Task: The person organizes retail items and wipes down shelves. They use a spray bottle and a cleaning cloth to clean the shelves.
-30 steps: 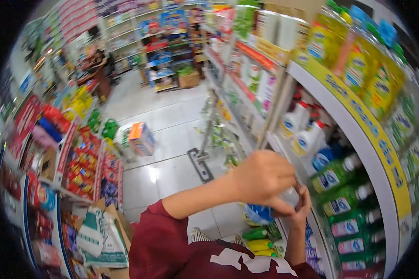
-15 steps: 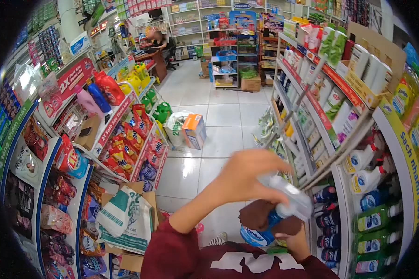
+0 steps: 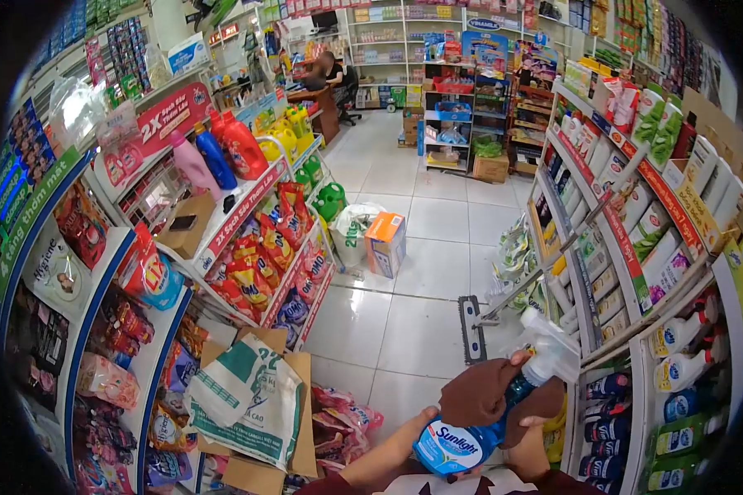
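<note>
A blue Sunlight bottle (image 3: pixel 456 445) is held low in front of my body, tilted with its clear and white spray head (image 3: pixel 549 346) pointing up and right. A brown cloth (image 3: pixel 475 392) wraps around its neck and hangs on both sides. My left hand (image 3: pixel 425 421) grips the bottle and cloth from the left, its fingers partly hidden. From the right, my right hand (image 3: pixel 528 429) holds the cloth against the bottle, with fingertips showing near the neck.
Shelves of bottles (image 3: pixel 677 338) stand close on the right. Detergent racks (image 3: pixel 260 247) and an open carton (image 3: pixel 305 404) are on the left. A mop head (image 3: pixel 471 330) and an orange box (image 3: pixel 385 245) rest on the floor. A person (image 3: pixel 332 73) sits far back.
One hand has come down from above the spray head to the bottle and cloth. The Sunlight label now shows more fully. The view has shifted left, bringing the mop head into sight.
</note>
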`<state>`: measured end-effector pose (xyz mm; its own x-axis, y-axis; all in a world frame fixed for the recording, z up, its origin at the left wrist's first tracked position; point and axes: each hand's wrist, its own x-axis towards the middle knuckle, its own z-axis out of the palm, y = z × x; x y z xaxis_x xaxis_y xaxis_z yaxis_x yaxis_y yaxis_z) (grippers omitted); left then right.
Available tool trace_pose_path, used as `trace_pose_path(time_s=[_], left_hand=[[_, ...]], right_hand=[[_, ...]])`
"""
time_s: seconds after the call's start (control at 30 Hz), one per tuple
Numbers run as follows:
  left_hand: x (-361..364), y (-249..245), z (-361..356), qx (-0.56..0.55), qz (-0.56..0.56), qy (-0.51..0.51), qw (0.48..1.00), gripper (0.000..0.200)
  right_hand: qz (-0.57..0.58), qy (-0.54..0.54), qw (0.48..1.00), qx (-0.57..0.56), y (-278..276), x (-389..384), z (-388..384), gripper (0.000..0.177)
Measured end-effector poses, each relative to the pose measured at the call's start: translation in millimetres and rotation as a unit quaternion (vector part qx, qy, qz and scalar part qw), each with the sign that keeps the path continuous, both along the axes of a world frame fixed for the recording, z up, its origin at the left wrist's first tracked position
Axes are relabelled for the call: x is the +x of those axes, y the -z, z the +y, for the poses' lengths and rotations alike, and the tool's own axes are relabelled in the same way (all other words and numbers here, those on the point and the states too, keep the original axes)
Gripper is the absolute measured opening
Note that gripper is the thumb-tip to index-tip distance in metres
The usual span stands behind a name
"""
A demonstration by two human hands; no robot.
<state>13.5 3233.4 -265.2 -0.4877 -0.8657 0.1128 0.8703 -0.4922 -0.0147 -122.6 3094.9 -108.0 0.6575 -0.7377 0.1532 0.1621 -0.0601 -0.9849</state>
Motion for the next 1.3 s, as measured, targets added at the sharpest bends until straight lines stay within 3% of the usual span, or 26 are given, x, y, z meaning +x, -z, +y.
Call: trace_pose_path(time_s=[0.1, 0.2, 0.23, 0.27, 0.33, 0.4, 0.43, 0.53, 0.57, 0.63, 0.73, 0.8, 0.87, 0.93, 1.03, 1.07, 1.1, 1.13, 1.17, 1.23, 1.3], left_hand=[[18.9, 8.5, -2.9, 0.014, -0.054, -0.007, 0.998, 0.052], [37.5, -4.6, -26.7, -0.038, -0.313, -0.053, 0.947, 0.062], [35.4, -43.8, -23.7, -0.123, -0.440, -0.124, 0.881, 0.067], [33.4, -83.1, -20.8, -0.181, -0.563, -0.195, 0.782, 0.071], [19.8, -126.1, -14.8, -0.154, -0.717, -0.259, 0.629, 0.079], [2.3, -136.6, -13.3, -0.083, -0.817, -0.298, 0.487, 0.077], [-0.4, -138.1, -13.6, -0.057, -0.793, -0.280, 0.538, 0.080], [-1.3, -107.2, -19.2, -0.077, -0.684, -0.367, 0.626, 0.073], [-4.8, -102.3, -19.7, -0.051, -0.605, -0.354, 0.711, 0.070], [-11.4, -98.6, -19.8, 0.007, -0.420, -0.314, 0.852, 0.065], [-3.5, -108.6, -19.7, -0.018, -0.490, -0.374, 0.787, 0.056], [4.9, -125.1, -21.1, -0.005, -0.579, -0.437, 0.689, 0.053], [15.7, -126.3, -19.0, 0.049, -0.535, -0.427, 0.727, 0.049], [16.9, -104.6, -22.5, 0.042, -0.498, -0.456, 0.736, 0.046], [14.8, -89.8, -14.4, 0.014, -0.497, -0.393, 0.773, 0.048], [9.7, -80.0, -14.7, -0.021, -0.468, -0.385, 0.795, 0.056], [5.1, -73.1, -11.3, -0.045, -0.432, -0.357, 0.827, 0.056], [3.7, -69.0, -8.4, -0.060, -0.397, -0.328, 0.855, 0.056], [-0.5, -62.1, -6.7, -0.069, -0.349, -0.288, 0.889, 0.057], [-6.6, -49.5, -6.7, -0.074, -0.261, -0.220, 0.937, 0.057], [-15.8, -37.3, -7.5, -0.069, -0.169, -0.165, 0.969, 0.058]], right_hand=[[-0.031, 0.011, 0.999, 0.030, 1.6, 4.2, -2.8, 0.057], [-0.114, 0.019, 0.989, 0.089, -2.9, 11.0, -13.2, 0.061], [-0.147, 0.021, 0.983, 0.110, -6.0, 14.7, -17.0, 0.062], [-0.181, 0.022, 0.974, 0.134, -9.4, 18.2, -18.5, 0.064], [-0.239, 0.036, 0.954, 0.178, -15.7, 28.4, -18.8, 0.066], [-0.245, 0.134, 0.931, 0.234, -31.4, 44.7, -10.7, 0.067], [-0.249, 0.179, 0.932, 0.194, -27.9, 52.3, -12.7, 0.059], [-0.158, 0.155, 0.961, 0.165, -4.3, 47.7, -18.2, 0.051], [-0.111, 0.203, 0.967, 0.102, -3.1, 49.3, -14.8, 0.046], [-0.064, 0.173, 0.981, 0.052, -10.7, 51.7, -5.2, 0.048], [-0.030, 0.150, 0.988, -0.014, -12.8, 49.9, 2.0, 0.056], [-0.030, 0.147, 0.981, -0.125, -30.1, 58.3, 6.8, 0.058], [0.006, 0.068, 0.971, -0.231, -16.7, 55.2, 6.6, 0.064], [0.114, -0.009, 0.935, -0.335, 3.7, 50.9, 6.7, 0.067], [0.089, 0.005, 0.977, -0.192, -6.6, 54.4, 12.5, 0.071], [0.076, -0.017, 0.997, -0.025, -3.5, 51.2, 6.6, 0.080], [0.072, -0.110, 0.989, 0.067, 3.0, 47.0, -11.4, 0.083], [0.067, -0.201, 0.965, 0.157, 4.5, 49.0, -28.5, 0.086], [-0.030, -0.240, 0.945, 0.221, -38.1, 66.4, -11.8, 0.087], [-0.077, -0.317, 0.899, 0.293, -55.1, 82.2, -7.1, 0.092], [-0.111, -0.399, 0.844, 0.341, -32.0, 90.0, -10.4, 0.100]])
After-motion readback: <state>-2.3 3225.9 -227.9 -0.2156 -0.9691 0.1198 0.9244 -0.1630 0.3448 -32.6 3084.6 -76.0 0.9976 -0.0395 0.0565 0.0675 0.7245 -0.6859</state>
